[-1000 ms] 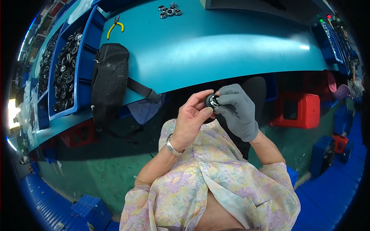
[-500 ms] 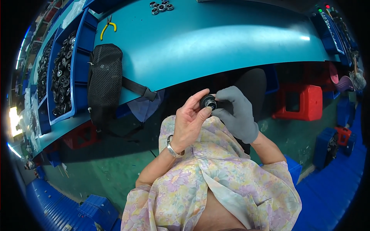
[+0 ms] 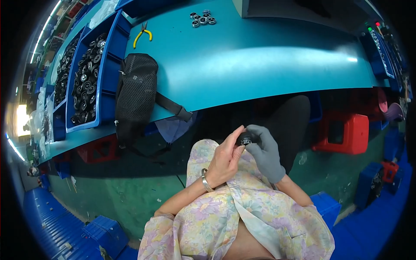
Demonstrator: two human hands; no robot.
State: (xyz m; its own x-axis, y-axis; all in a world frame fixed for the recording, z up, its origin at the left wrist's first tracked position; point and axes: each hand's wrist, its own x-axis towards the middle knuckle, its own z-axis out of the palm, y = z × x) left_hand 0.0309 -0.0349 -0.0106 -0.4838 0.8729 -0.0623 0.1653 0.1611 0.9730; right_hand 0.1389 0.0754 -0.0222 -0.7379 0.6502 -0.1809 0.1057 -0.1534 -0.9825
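Above my lap, both hands hold a small black wheel (image 3: 245,140) with a shiny metal ring at its centre. My bare left hand (image 3: 223,161), a silver bangle at its wrist, pinches the wheel from the left between thumb and fingers. On the other side my right hand (image 3: 265,155), in a grey glove, has its fingers closed around the wheel's right edge. Fingers cover much of the wheel, so only its front part shows.
A teal table (image 3: 260,65) spans the far side. On it lie a black mesh bag (image 3: 138,89), yellow-handled pliers (image 3: 143,35) and several silver-rimmed wheels (image 3: 203,20). Blue bins (image 3: 99,108) of black wheels stand left. A red stool (image 3: 356,134) is at the right.
The whole view has shifted, so the table and its items sit lower and further right. Both hands appear lower in the picture, still on the wheel, with the gloved fingers wrapped closer around it.
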